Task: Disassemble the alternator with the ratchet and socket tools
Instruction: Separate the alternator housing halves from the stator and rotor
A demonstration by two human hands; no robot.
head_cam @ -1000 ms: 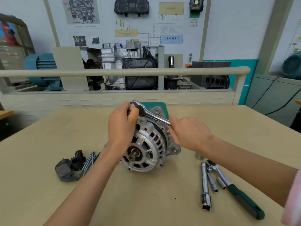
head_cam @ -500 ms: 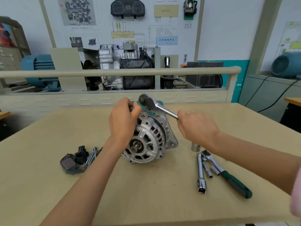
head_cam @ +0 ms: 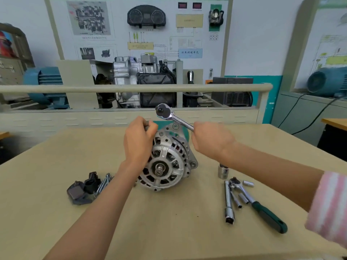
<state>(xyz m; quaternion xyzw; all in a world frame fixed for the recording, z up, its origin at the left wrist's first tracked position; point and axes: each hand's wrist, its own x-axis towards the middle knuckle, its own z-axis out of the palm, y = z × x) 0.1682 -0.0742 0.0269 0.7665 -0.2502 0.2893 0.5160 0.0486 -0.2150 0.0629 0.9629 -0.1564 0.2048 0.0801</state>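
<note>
The table [head_cam: 56, 212] is taking up most of the view, and the alternator [head_cam: 167, 162] is sitting on it about mid-table, tilted with its shaft end facing the camera. Everything else is placed off that alternator.

The left hand [head_cam: 139, 145] is curling over the alternator's upper left edge, gripping something small and dark at the rim; can't tell what exactly. The right hand [head_cam: 212, 139] is hanging just right of the alternator's top, clenching the handle of a ratchet [head_cam: 172, 117], whose head is floating above the alternator, not touching it.

Right of the alternator a second ratchet [head_cam: 262, 209] with a green grip is lying flat, with an extension bar [head_cam: 229, 201] just beside it and a few small sockets [head_cam: 244, 197] lying between and around them. One bigger socket [head_cam: 223, 171] is standing upright nearer the alternator.

Left of the alternator a dark cover part [head_cam: 80, 192] is lying with some long bolts [head_cam: 103, 183] touching it.
</note>
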